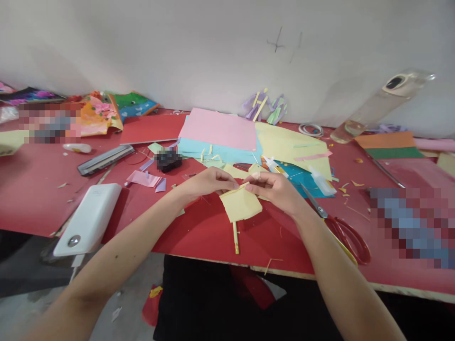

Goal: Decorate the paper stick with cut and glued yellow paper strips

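Observation:
A small piece of pale yellow paper (241, 204) is pinched along its upper edge, which looks folded over. My left hand (215, 181) holds the left end of that edge between thumb and fingers. At the other end, my right hand (272, 189) grips it the same way. A yellow pencil (235, 237) pokes out below the paper on the red table, its upper part covered. Just right of my right forearm lie scissors (346, 239) with red handles, partly hidden by the arm.
Coloured sheets, a pink one (220, 128) on top, lie toward the wall. Small glue bottles (322, 181) rest on blue paper to the right. A clear water bottle (377, 106) stands at the wall. At left are a white power bank (88, 218) and a harmonica (105, 160).

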A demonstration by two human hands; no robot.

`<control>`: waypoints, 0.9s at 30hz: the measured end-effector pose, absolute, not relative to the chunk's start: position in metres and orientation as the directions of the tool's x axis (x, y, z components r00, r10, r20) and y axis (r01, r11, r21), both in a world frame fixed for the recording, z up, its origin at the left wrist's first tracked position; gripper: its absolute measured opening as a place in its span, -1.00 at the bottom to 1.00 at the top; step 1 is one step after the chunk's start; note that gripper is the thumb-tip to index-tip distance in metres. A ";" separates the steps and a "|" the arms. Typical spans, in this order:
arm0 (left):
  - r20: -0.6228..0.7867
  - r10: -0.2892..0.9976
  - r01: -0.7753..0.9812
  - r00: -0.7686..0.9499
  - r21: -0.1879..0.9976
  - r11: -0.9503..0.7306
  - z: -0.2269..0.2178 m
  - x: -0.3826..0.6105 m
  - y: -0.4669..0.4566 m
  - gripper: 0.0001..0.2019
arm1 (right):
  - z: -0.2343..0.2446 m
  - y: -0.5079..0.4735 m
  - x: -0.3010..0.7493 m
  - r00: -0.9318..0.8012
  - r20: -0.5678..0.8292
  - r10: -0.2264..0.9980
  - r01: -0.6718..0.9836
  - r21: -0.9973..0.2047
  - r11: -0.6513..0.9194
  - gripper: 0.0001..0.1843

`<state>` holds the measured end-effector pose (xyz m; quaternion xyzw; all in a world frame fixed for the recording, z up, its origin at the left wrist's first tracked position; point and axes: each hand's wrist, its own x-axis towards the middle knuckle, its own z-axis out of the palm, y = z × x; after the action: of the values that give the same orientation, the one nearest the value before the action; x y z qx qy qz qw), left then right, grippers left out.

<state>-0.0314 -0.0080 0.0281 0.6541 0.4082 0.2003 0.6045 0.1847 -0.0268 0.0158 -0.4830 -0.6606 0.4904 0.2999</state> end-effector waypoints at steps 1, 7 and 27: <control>-0.232 0.774 0.296 0.589 0.953 0.061 0.028 -0.031 -0.008 -0.76 | 0.015 -0.026 0.185 -0.359 -0.077 0.930 0.347 -0.936 0.057 -0.70; -0.211 0.748 0.325 0.629 0.946 -0.006 0.026 -0.033 -0.006 -0.75 | 0.012 -0.025 0.186 -0.381 -0.079 0.921 0.370 -0.926 0.073 -0.69; -0.210 0.786 0.143 0.582 0.978 0.154 0.025 -0.035 0.000 -0.87 | 0.034 -0.059 0.226 -0.042 0.220 0.975 0.799 -0.578 0.164 -0.70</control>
<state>-0.0346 -0.0002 0.0248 0.6021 0.3858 0.2454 0.6545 0.2262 -0.0591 0.0339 -0.6284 -0.7056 0.1512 0.2904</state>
